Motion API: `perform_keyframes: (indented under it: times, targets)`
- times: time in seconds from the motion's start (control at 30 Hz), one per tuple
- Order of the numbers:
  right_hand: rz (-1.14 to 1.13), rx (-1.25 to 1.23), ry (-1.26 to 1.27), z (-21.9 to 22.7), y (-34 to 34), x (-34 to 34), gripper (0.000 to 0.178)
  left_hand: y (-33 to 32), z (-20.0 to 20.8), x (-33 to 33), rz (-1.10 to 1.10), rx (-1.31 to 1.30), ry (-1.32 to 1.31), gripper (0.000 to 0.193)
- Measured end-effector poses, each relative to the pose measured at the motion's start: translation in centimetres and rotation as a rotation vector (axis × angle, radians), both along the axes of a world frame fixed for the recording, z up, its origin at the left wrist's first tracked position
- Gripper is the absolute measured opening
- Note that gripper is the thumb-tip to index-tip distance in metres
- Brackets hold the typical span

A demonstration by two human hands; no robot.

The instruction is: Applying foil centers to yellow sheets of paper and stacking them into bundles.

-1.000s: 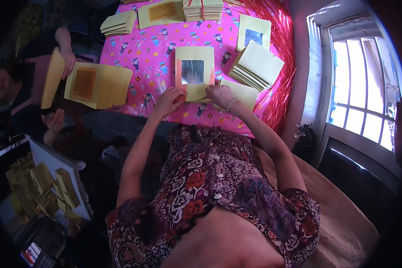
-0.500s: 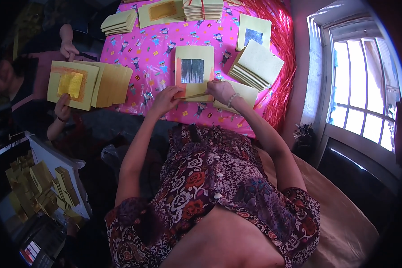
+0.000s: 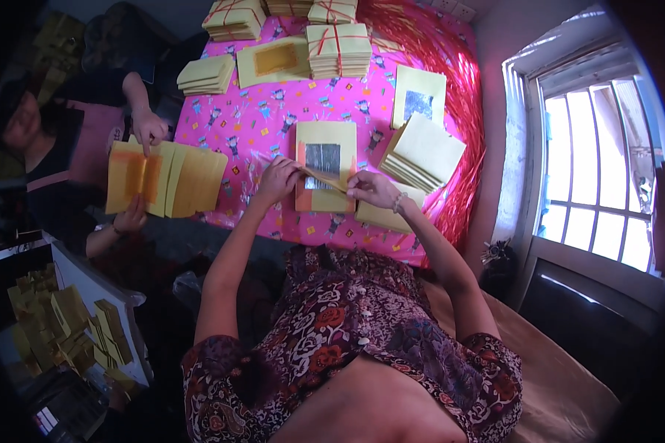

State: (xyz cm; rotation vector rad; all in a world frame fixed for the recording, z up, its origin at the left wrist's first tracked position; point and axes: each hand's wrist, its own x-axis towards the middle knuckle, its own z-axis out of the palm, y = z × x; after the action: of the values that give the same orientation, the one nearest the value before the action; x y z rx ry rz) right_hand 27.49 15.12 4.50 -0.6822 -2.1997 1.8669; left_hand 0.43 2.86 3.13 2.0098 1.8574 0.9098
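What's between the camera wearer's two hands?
The head view shows a narrow yellow paper band running from the left hand to the right hand, crossing over a silver square.

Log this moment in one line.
left hand: pinching yellow paper | right hand: pinching its other end | beneath: silver-foiled sheet | surface: pink printed tablecloth

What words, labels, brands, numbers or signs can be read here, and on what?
No text to quote with confidence.
Pink tablecloth: small letter-like marks among cartoon figures, too small to read surely.
Co-worker's pink apron: pale lettering at the chest, too small and blurred.
Bright panel, lower left: any marks unreadable.
Lifted yellow paper sheet and silver patch below: no lettering visible.
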Motion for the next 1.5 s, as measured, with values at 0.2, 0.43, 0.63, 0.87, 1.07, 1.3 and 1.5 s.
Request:
perform_keyframes:
  times: [0.2,0.43,0.63,0.87,1.07,1.3,1.5]
  targets:
    - [-0.153,0.099,-0.023,0.6,0.6,-1.4,0.061,1.9,-0.3,-1.5,0.040,-0.136,-0.125,0.018]
    - [-0.479,0.286,-0.137,-2.5,1.3,-4.5,0.036,3.2,-1.2,-1.2,0.160,-0.128,-0.358,0.020]
    - [-0.588,0.384,-0.301,-3.7,1.7,-5.6,0.040,3.6,-1.9,0.0,0.388,-0.247,-0.357,0.025]
    - [-0.597,0.325,-0.423,-3.4,2.2,-6.1,0.045,4.1,-2.1,0.2,0.438,-0.261,-0.340,0.023]
    - [-0.624,0.352,-0.463,-4.3,2.7,-6.3,0.050,4.6,-2.1,0.6,0.503,-0.356,-0.319,0.023]
    - [-0.547,0.283,-0.603,-3.0,3.5,-7.0,0.050,4.2,-3.3,1.3,0.614,-0.254,-0.383,0.022]
    - [-0.560,0.247,-0.670,-3.1,3.5,-7.1,0.050,4.8,-2.6,2.3,0.633,-0.220,-0.036,0.020]
